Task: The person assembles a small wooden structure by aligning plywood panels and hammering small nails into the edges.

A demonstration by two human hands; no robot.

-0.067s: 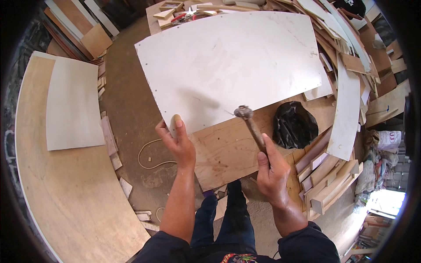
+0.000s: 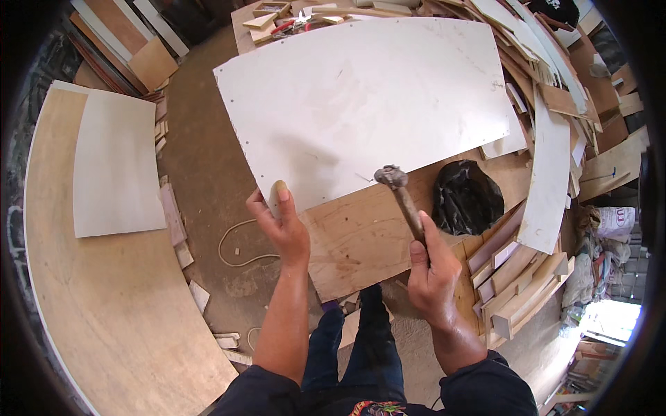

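My right hand is wrapped round the wooden handle of a hammer, its metal head raised over the near edge of a large white panel. At the panel's near left corner my left hand grips the edge, thumb on top and fingers curled at the side. Small nail heads dot the panel's left and far edges. A thin nail shows on the white surface just left of the hammer head. Beneath the panel lies a plywood worktop.
A black plastic bag sits open on the worktop, right of the hammer. Red-handled pliers lie beyond the panel. Wood offcuts are stacked at the right. Another long plywood board with a white sheet stretches along the left.
The hammer and my right hand have shifted slightly to the right. My left hand and the white panel have stayed in place.
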